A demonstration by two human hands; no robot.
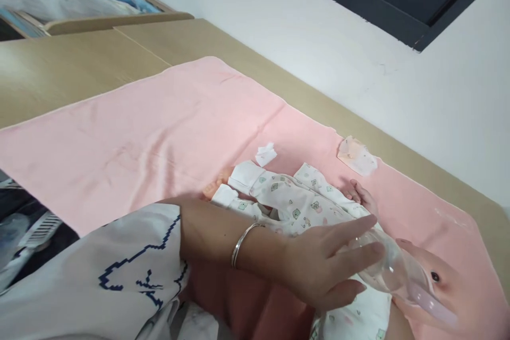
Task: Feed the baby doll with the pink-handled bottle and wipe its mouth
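My left hand (326, 263) reaches in from the left, with a silver bangle on the wrist. Its fingers and thumb are around one end of a clear, rounded plastic bottle (392, 265), which has a lilac tube-like end. The bottle lies slanted over the face of a baby doll (454, 268), and one dark eye shows beside it. The doll is on its back in a white printed suit (306, 202), feet toward the left. My right hand is not in view. A skin-toned piece at the bottom edge cannot be made out.
A pink mat (191, 101) covers much of the wooden table (95, 58). On it are a small crumpled white scrap (265, 154) and a wrinkled piece of tissue (356, 156). A white wall (319, 37) with a dark window frame (382, 2) stands behind.
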